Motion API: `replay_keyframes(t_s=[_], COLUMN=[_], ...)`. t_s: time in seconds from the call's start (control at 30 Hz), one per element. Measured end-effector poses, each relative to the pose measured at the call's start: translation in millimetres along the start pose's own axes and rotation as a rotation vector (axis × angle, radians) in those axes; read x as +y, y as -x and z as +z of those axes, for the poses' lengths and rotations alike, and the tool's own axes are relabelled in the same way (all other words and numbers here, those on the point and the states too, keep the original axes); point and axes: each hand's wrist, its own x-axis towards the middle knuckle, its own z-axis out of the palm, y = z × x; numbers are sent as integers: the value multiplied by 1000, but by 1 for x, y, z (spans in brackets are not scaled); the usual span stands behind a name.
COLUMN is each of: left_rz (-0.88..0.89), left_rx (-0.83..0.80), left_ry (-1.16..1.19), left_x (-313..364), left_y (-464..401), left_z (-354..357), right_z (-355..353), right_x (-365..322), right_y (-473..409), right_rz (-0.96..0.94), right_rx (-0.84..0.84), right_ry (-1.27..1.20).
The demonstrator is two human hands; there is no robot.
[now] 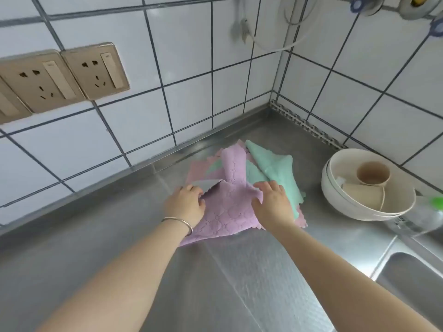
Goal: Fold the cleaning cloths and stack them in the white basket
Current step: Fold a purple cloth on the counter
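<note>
Your left hand (187,203) pinches the lilac embossed microfibre cloth (223,212) at its left edge; your right hand (273,202) grips its right. It tops the cloth pile (271,168) on the steel counter (119,236), far centre. Bottle label (402,221), right: unreadable.

Both hands grip purple cloth (223,212) on counter (96,248).
</note>
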Motion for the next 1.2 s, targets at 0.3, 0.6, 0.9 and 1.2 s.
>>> replay_keyframes(t_s=[0.3,0.6,0.9,1.2], left_rz=[108,353,529,429], left_rx=[200,331,400,417], left_ry=[-139,75,67,-11], left_x=[8,-15,-35,-133], left_y=[-36,-22,63,196], left_z=[29,-4,-79,-160], right_z=[14,6,-1,-17], right_x=[13,-8,-104,-156], right_y=[-23,-15,24,90], right_rz=[-84,-384,-671,-616], right_rx=[-36,91,7,-364], right_ry=[145,113,124,275])
